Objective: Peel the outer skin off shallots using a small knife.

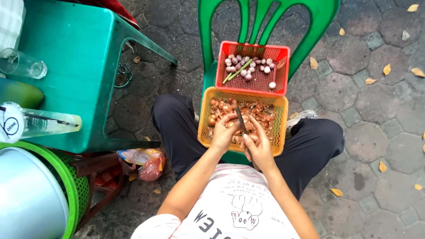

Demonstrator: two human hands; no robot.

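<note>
My left hand holds a small brown shallot over the yellow basket, which is full of unpeeled shallots and papery skins. My right hand grips a small knife, its blade pointing up toward the shallot in my left hand. Behind the yellow basket sits a red basket with several peeled pale-purple shallots and a green stalk. Both baskets rest on a green plastic chair in front of my knees.
A teal plastic table stands at the left with a clear glass and a lidded drink cup. Below it are a green basket with a metal bowl and a plastic bag. Paving stones with dry leaves surround me.
</note>
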